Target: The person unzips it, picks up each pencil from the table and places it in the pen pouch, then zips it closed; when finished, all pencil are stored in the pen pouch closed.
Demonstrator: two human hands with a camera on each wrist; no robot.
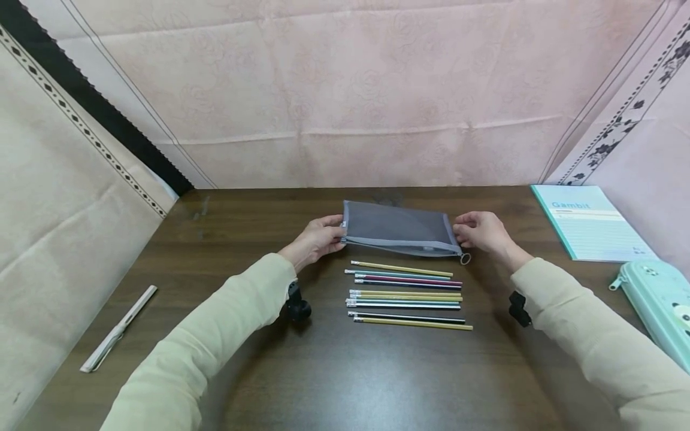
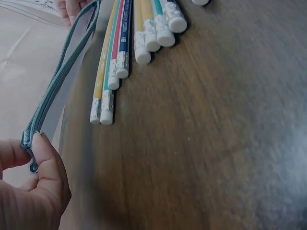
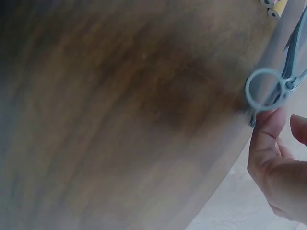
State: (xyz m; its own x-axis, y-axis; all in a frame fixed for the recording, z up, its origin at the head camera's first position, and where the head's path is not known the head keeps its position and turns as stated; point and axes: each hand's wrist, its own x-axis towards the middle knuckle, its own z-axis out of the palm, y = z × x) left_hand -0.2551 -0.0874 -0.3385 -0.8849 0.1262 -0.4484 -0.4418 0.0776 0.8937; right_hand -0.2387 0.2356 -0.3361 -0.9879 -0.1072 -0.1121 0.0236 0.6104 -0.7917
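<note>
Pouch (image 1: 399, 222) pinched by left hand (image 1: 318, 240); right hand (image 1: 482, 233) at other end.

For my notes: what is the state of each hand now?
Left hand: holding the pouch by one end.
Right hand: open, at its other end.

Left sleeve (image 1: 215, 336) and right sleeve (image 1: 593, 336) match: pale greenish cream, slightly puffy, creased; a black left wrist device (image 1: 296, 303) shows a rounded knob; the black right wrist device (image 1: 519, 309) (partly hidden) looks blockier.
</note>
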